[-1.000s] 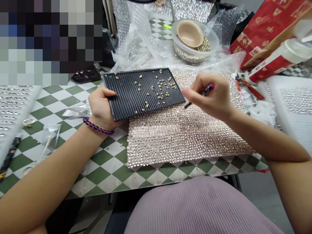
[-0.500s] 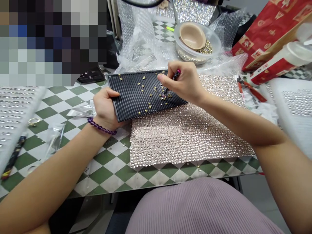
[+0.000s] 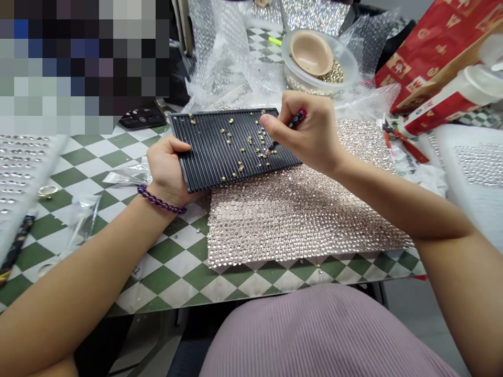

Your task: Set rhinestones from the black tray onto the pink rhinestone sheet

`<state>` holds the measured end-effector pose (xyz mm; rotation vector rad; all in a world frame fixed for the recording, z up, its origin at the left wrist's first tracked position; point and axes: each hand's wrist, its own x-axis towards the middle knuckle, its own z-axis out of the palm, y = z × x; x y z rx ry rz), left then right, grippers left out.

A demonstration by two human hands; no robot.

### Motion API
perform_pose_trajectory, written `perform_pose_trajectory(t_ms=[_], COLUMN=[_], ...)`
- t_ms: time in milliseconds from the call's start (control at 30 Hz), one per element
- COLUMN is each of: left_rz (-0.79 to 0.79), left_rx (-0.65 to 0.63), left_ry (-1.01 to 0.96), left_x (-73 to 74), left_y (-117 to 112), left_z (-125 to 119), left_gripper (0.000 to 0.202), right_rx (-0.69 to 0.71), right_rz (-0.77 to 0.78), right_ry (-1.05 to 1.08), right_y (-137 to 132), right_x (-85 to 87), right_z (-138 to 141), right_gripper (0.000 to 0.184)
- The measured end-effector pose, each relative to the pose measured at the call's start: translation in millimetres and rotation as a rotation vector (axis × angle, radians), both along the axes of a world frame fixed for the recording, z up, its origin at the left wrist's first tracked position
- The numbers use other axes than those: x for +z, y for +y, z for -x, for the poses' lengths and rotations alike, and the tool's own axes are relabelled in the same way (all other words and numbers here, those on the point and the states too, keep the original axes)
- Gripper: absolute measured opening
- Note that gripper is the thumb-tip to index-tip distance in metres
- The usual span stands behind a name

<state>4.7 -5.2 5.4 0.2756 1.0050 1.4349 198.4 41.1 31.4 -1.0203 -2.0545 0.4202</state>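
Note:
My left hand (image 3: 167,170) grips the left end of a black ridged tray (image 3: 212,152), thumb on top and the other fingers hidden beneath. Several small yellowish rhinestones (image 3: 242,150) lie scattered over its grooves, thickest toward the right end. Pinched in my right hand (image 3: 308,128) is a dark pen-like picker (image 3: 297,119) with a pink end; its tip points down among the stones on the tray. Whether a stone sticks to the tip is too small to tell. Under the tray lies a sheet covered in rows of clear rhinestones (image 3: 271,230).
Behind the tray stands a clear plastic tub (image 3: 288,73) holding gold stones and a beige bowl (image 3: 312,52). Bubble wrap (image 3: 220,68) surrounds it. Red-handled pliers (image 3: 411,146), a cup (image 3: 451,99) and a red bag (image 3: 428,47) sit at right. A phone (image 3: 143,116) lies at left.
My right hand has shifted slightly right with the picker, whose tip stays low over the tray. The stones near the tip lie a little more spread out. My left hand still holds the tray.

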Motion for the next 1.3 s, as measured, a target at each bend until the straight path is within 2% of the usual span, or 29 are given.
perform_pose_trajectory(t_ms=[267,433,600,1000,1133,1200,1300], left_rz=[-0.078,-0.091,-0.050,-0.061,-0.055,-0.080,-0.103], left_rx=[-0.039,-0.039,-0.017,-0.003,0.006,-0.011,-0.034], left_ry=[-0.035,-0.032,-0.034,-0.031,-0.030,-0.036,-0.044], left_x=[-7.6,-6.1,-3.7,-4.6,-5.5,-5.7,-6.0], left_y=[0,0,-1,1,1,1,1], left_z=[4,4,2,1,2,2,2], left_gripper=[0.022,0.022,0.024,0.024,0.024,0.024,0.022], right_rx=[0.021,0.027,-0.014,0.007,0.012,0.063,0.169], right_rz=[0.105,0.100,0.071,0.096,0.034,0.022,0.087], right_ry=[-0.029,-0.022,0.012,0.009,0.082,0.106,0.060], right_y=[13,13,14,14,2,-12,-38], right_x=[-10.4,-13.1,-12.0,-9.0,0.2,4.2,4.5], right_z=[14,12,12,14,4,-6,-25], right_gripper=[0.040,0.040,0.042,0.042,0.044,0.043,0.039])
